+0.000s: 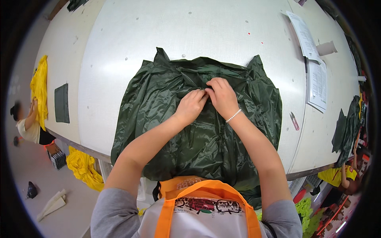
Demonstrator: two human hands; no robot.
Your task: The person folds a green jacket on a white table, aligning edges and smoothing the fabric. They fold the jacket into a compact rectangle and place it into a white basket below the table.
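A dark green, shiny, thin-fabric garment (198, 146) is spread and crumpled over the pale table in front of me, its lower part hanging past the near edge toward my lap. My left hand (191, 105) and my right hand (221, 95) meet near its upper middle. The fingertips of both are closed in a pinch on the cloth, almost touching each other. A bead bracelet circles my right wrist. The fold between my fingers is partly hidden by them. Beyond my hands the garment's top edge rises in two pointed corners.
Pink-handled thread snips (294, 121) lie right of the garment. Printed sheets (316, 81) and a white roll (327, 48) are farther right. A dark green fabric piece (62, 103) lies left. A person at far left handles yellow cloth (39, 83); another person is at far right.
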